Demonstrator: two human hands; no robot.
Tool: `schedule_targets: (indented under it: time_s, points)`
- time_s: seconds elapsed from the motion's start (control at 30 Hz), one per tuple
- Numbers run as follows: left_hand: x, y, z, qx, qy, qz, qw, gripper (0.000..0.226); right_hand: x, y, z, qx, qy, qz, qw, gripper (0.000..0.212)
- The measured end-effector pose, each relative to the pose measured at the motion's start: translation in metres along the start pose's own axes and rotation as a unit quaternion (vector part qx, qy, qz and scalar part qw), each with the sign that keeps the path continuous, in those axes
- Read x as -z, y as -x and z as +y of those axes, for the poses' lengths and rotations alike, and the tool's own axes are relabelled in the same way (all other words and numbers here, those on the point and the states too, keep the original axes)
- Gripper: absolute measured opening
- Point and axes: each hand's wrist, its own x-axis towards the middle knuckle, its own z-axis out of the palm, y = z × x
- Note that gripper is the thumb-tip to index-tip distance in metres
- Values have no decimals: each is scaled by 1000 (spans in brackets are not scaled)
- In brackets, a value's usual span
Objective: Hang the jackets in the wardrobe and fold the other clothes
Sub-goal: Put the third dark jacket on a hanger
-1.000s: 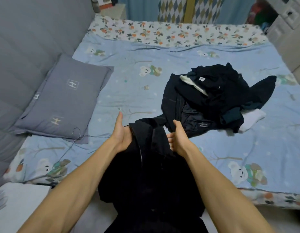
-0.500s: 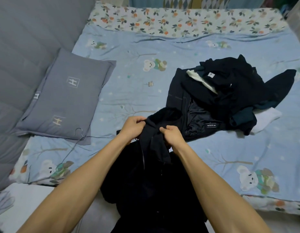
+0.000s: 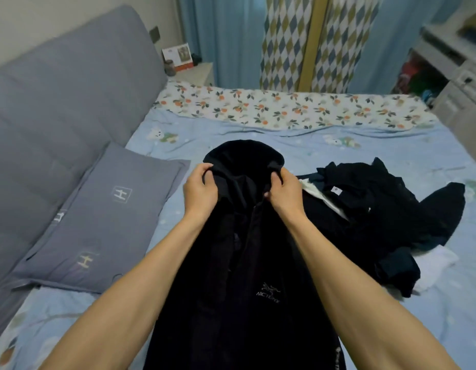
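A black hooded jacket (image 3: 247,276) with a small chest logo hangs in front of me over the bed, its front facing me and its hood up. My left hand (image 3: 199,192) grips the left side of the collar below the hood. My right hand (image 3: 284,192) grips the right side of the collar. A heap of dark clothes (image 3: 375,217) with some white fabric in it lies on the bed to the right, behind the jacket.
The bed (image 3: 338,134) has a light blue sheet with bear prints and a floral strip at the far side. A grey pillow (image 3: 103,220) leans by the grey padded headboard (image 3: 58,102) on the left. Curtains and a white shelf unit (image 3: 455,76) stand beyond.
Both hands have lifted the jacket by its collar, from low on the bed edge to held up with the hood raised. The view has tilted upward.
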Motion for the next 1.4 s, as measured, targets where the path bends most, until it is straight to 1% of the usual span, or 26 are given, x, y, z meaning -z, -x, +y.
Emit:
schedule_targets:
  time_s: [0.07, 0.1, 0.13, 0.2, 0.27, 0.4, 0.47, 0.53, 0.63, 0.7, 0.8, 0.83, 0.9, 0.93, 0.97, 1.0, 1.07, 1.1, 1.13, 1.2, 1.23, 1.27, 1.3, 1.33, 1.37, 1.4]
  points:
    - [-16, -17, -12, 83, -13, -166, 983, 54, -5, -23, 9, -62, 81, -107, 989, 43]
    - [-22, -20, -20, 120, -41, -225, 966, 68, -5, -27, 17, -89, 122, -148, 977, 50]
    - [-25, -20, -30, 134, -81, -255, 954, 72, -5, -28, 27, -105, 150, -179, 967, 51]
    - [-35, -15, -55, 127, -140, -266, 945, 59, -4, -22, 58, -127, 159, -206, 957, 50]
    - [-44, -7, -77, 133, -158, -289, 935, 41, 1, -7, 94, -167, 150, -212, 951, 47]
    - [-59, 13, -102, 145, -154, -303, 929, 16, 19, 24, 158, -256, 125, -175, 942, 28]
    - [-72, 33, -109, 141, -155, -308, 928, 11, 33, 48, 187, -302, 120, -154, 933, 22]
    - [-87, 60, -113, 140, -148, -334, 920, 16, 50, 85, 217, -340, 134, -131, 922, 18]
    - [-113, 105, -117, 126, -136, -385, 904, 19, 71, 143, 252, -373, 159, -102, 908, 22]
    - [-138, 135, -116, 133, -125, -408, 894, 20, 86, 173, 278, -394, 164, -102, 899, 32]
    - [-159, 164, -113, 145, -119, -414, 891, 22, 88, 194, 302, -408, 170, -124, 889, 70]
    - [-159, 163, -109, 145, -116, -408, 894, 22, 85, 191, 301, -397, 201, -133, 885, 83]
    - [-174, 177, -111, 147, -125, -412, 891, 22, 87, 201, 316, -420, 260, -149, 856, 104]
    - [-177, 181, -111, 145, -132, -411, 890, 22, 87, 204, 320, -431, 282, -150, 844, 104]
    - [-178, 184, -112, 146, -140, -411, 889, 21, 87, 206, 324, -442, 288, -153, 836, 93]
    - [-182, 188, -112, 144, -152, -417, 885, 20, 91, 207, 329, -442, 273, -160, 839, 72]
    - [-187, 195, -114, 117, -199, -433, 871, 19, 101, 210, 332, -424, 173, -152, 876, 28]
    - [-189, 198, -115, 76, -240, -449, 857, 26, 106, 212, 329, -393, 126, -147, 899, 16]
    - [-193, 201, -115, 8, -293, -476, 829, 44, 115, 212, 323, -360, 88, -143, 918, 13]
    - [-203, 206, -109, -170, -394, -535, 728, 87, 136, 208, 306, -282, 59, -158, 944, 15]
    - [-210, 209, -102, -256, -425, -549, 672, 98, 150, 207, 296, -247, 59, -162, 953, 15]
    - [-219, 209, -97, -320, -444, -556, 626, 98, 160, 203, 287, -221, 59, -160, 960, 15]
    - [-229, 207, -91, -355, -448, -559, 601, 86, 172, 199, 279, -209, 60, -150, 965, 16]
    - [-239, 205, -82, -360, -443, -561, 600, 66, 184, 196, 272, -208, 63, -135, 967, 17]
    - [-250, 202, -69, -351, -418, -556, 627, 46, 200, 193, 264, -219, 73, -127, 965, 20]
    - [-259, 196, -58, -321, -385, -548, 670, 32, 214, 190, 260, -237, 87, -139, 958, 27]
